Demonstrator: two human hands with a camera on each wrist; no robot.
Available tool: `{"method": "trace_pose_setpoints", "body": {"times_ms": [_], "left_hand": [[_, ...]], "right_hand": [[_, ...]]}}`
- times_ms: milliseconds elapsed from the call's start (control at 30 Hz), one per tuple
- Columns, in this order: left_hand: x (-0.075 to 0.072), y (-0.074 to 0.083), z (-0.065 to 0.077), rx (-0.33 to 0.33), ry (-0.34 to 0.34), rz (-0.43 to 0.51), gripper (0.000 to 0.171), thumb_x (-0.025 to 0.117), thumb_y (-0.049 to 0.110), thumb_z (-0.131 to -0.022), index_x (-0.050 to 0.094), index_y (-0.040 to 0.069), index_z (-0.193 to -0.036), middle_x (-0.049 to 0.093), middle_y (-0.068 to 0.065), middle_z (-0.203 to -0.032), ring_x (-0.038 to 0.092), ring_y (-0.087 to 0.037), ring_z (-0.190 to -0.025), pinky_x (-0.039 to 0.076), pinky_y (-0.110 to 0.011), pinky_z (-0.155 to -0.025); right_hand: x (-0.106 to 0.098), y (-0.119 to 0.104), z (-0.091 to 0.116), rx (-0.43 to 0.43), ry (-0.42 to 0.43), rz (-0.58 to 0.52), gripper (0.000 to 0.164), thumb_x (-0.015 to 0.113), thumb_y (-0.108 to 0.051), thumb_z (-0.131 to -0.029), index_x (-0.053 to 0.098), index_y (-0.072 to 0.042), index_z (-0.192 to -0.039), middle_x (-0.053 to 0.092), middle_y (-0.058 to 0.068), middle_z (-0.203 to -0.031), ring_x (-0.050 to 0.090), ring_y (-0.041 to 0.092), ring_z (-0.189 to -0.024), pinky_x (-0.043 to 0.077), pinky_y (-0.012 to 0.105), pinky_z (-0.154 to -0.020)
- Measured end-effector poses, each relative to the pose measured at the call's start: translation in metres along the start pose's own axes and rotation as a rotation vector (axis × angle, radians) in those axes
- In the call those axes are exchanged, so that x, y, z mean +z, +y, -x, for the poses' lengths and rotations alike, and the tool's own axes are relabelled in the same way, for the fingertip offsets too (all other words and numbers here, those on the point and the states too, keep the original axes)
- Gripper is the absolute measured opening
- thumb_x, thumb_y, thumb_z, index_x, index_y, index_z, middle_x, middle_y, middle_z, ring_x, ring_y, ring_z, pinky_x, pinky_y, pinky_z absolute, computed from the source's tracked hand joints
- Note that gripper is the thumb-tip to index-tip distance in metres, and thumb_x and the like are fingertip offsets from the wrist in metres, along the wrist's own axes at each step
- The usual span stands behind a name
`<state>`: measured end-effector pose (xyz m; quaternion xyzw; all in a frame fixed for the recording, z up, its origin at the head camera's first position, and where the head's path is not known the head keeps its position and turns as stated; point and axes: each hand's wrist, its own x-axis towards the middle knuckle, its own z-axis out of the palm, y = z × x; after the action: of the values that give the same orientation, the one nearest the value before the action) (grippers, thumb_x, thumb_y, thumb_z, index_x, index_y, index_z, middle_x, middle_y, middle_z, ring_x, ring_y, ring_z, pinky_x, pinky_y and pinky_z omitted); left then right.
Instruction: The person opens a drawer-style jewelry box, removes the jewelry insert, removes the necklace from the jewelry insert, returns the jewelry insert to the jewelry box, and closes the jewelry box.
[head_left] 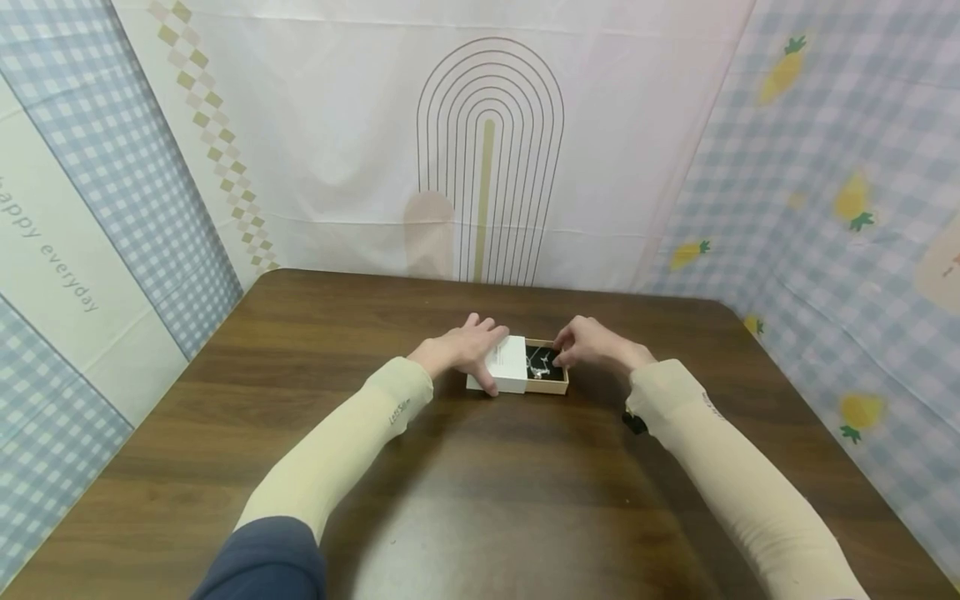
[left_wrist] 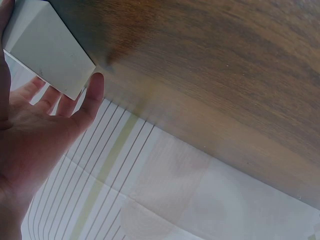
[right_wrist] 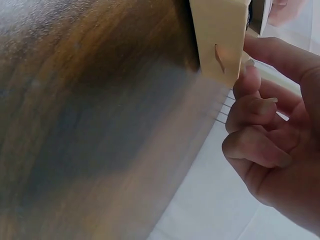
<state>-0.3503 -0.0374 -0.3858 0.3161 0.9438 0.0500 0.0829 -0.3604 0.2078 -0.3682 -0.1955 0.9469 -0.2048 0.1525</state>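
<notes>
A white slide-out jewelry box sits on the table, its white outer sleeve [head_left: 512, 367] on the left and its tan inner tray [head_left: 547, 387] pulled partway out to the right. On the tray's black lining lies a silver chain necklace [head_left: 537, 364]. My left hand [head_left: 467, 347] grips the sleeve from above, thumb on the near side and fingers over the far side. At the tray's right end, my right hand [head_left: 592, 343] pinches the end wall, thumb over its rim. The right wrist view shows a slit in that wall [right_wrist: 220, 57], with the other fingers curled beside it.
The brown wooden table [head_left: 480, 500] extends around the box. A white cloth [head_left: 337, 125] with an arch pattern hangs behind its far edge, and blue checked cloths [head_left: 795, 183] hang at the sides. A small black object [head_left: 634, 422] shows under the right sleeve cuff.
</notes>
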Motion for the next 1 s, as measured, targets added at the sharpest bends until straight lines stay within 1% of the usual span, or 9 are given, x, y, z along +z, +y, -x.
{"method": "trace_pose_setpoints", "body": {"times_ms": [100,200,333,467,633,833,933,1000], "left_hand": [[-0.001,0.000,0.000,-0.004,-0.001,-0.003,0.095,0.086,0.051,-0.060,0.041,0.017,-0.137,0.048,-0.006,-0.126,0.038,-0.024,-0.111,0.048,-0.038,-0.083],[-0.001,0.000,0.000,-0.002,0.002,-0.001,0.095,0.086,0.050,-0.060,0.041,0.017,-0.137,0.048,-0.006,-0.125,0.038,-0.025,-0.111,0.048,-0.038,-0.082],[0.000,0.000,0.001,0.003,0.003,0.003,0.094,0.086,0.050,-0.061,0.041,0.016,-0.136,0.048,-0.006,-0.124,0.038,-0.025,-0.110,0.048,-0.037,-0.081],[-0.001,0.000,0.001,0.005,0.006,0.009,0.094,0.086,0.050,-0.060,0.041,0.016,-0.136,0.048,-0.006,-0.124,0.038,-0.025,-0.110,0.048,-0.037,-0.081],[-0.002,0.000,0.001,0.003,0.010,-0.002,0.094,0.086,0.050,-0.061,0.041,0.016,-0.136,0.048,-0.006,-0.125,0.038,-0.025,-0.110,0.048,-0.038,-0.083],[0.000,0.000,0.000,0.000,0.003,0.003,0.095,0.086,0.050,-0.060,0.041,0.016,-0.137,0.048,-0.006,-0.124,0.038,-0.025,-0.109,0.048,-0.038,-0.083],[0.000,0.000,0.000,0.001,0.004,0.003,0.095,0.086,0.050,-0.060,0.041,0.016,-0.137,0.048,-0.006,-0.124,0.038,-0.024,-0.109,0.048,-0.038,-0.083],[0.000,0.001,0.001,0.000,0.008,0.003,0.094,0.087,0.049,-0.060,0.042,0.016,-0.136,0.048,-0.006,-0.124,0.038,-0.025,-0.109,0.048,-0.038,-0.083]], "right_hand": [[-0.001,-0.005,0.000,-0.003,-0.018,0.025,0.046,0.076,-0.015,-0.077,0.064,0.005,-0.116,0.069,0.006,-0.080,0.062,0.013,-0.072,0.050,0.030,-0.077],[-0.001,-0.007,-0.001,-0.001,-0.043,0.040,0.049,0.077,-0.014,-0.077,0.062,0.006,-0.119,0.067,0.006,-0.079,0.059,0.014,-0.072,0.049,0.029,-0.076],[-0.001,-0.007,-0.003,0.006,-0.068,0.057,0.051,0.077,-0.014,-0.077,0.060,0.007,-0.120,0.068,0.007,-0.081,0.060,0.014,-0.074,0.050,0.032,-0.080],[-0.001,-0.009,-0.002,0.022,-0.099,0.066,0.050,0.075,-0.014,-0.079,0.059,0.007,-0.121,0.070,0.008,-0.086,0.063,0.016,-0.080,0.051,0.037,-0.088],[-0.002,-0.012,-0.003,0.042,-0.122,0.070,0.050,0.075,-0.014,-0.080,0.058,0.008,-0.123,0.070,0.011,-0.093,0.065,0.020,-0.087,0.050,0.041,-0.092],[0.000,-0.012,-0.004,0.040,-0.118,0.085,0.050,0.076,-0.015,-0.079,0.060,0.007,-0.120,0.069,0.014,-0.099,0.064,0.023,-0.092,0.051,0.041,-0.091],[0.001,-0.011,-0.005,0.035,-0.110,0.086,0.048,0.077,-0.015,-0.077,0.061,0.006,-0.117,0.069,0.013,-0.097,0.063,0.022,-0.089,0.051,0.039,-0.088],[0.002,-0.010,-0.005,0.033,-0.103,0.081,0.044,0.078,-0.015,-0.077,0.063,0.005,-0.113,0.068,0.011,-0.092,0.061,0.020,-0.085,0.051,0.036,-0.084]]}}
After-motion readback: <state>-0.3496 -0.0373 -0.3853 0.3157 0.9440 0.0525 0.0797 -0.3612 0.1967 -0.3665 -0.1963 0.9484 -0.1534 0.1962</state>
